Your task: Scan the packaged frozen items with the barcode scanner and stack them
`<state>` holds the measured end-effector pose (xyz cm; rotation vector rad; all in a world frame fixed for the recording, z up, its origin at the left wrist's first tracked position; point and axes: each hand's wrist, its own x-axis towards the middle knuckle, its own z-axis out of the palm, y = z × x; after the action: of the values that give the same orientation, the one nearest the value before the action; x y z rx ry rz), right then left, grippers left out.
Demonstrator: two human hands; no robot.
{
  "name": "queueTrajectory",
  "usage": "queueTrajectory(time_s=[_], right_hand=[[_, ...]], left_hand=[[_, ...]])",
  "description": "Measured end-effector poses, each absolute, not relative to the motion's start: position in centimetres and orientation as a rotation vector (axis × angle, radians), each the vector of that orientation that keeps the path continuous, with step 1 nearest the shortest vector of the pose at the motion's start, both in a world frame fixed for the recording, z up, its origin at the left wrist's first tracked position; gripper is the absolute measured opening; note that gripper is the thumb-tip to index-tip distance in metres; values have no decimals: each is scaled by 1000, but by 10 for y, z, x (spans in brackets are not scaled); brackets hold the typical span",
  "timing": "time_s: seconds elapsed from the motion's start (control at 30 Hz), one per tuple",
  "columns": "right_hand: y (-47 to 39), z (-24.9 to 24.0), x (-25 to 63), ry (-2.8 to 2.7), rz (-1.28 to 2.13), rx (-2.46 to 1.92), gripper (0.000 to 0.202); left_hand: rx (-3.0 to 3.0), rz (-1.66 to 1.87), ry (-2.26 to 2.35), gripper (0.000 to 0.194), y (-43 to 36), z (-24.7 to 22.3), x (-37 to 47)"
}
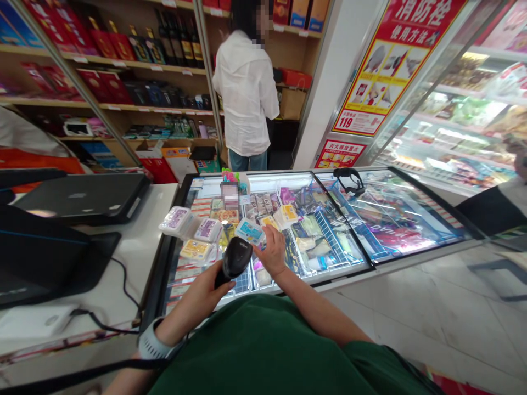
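My left hand (209, 282) is wrapped round the handle of a black barcode scanner (237, 258), its head over the freezer's glass top. Just right of it, my right hand (272, 252) grips the edge of a small tub with a blue label (250, 231). Left of the scanner lie tubs with purple labels (208, 229) and a tub with a yellow label (196, 250). More yellow-labelled tubs (287, 216) sit beyond my right fingers. All these rest on the glass of the chest freezer (349, 274).
A black strap-like headset (349, 181) lies on the freezer's right half. At left, a white counter (154, 230) carries dark machines (86, 197), cables and a white box (37, 322). A person in a white shirt (247, 93) stands beyond, facing shelves. Another person's dark sleeve (494, 206) shows at right.
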<state>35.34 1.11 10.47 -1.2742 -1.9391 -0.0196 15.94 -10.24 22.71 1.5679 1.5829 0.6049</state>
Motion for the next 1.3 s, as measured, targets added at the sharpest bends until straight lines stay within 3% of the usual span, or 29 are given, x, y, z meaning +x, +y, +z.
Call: queueTrajectory(time_s=[1.0, 1.3], right_hand=[[15, 99, 357, -1972, 37, -1317, 61], [43, 82, 371, -1668, 488, -1997, 66]], left_hand=[[1551, 574, 1554, 46, -91, 230, 167], [1510, 592, 1591, 45, -98, 220, 152]])
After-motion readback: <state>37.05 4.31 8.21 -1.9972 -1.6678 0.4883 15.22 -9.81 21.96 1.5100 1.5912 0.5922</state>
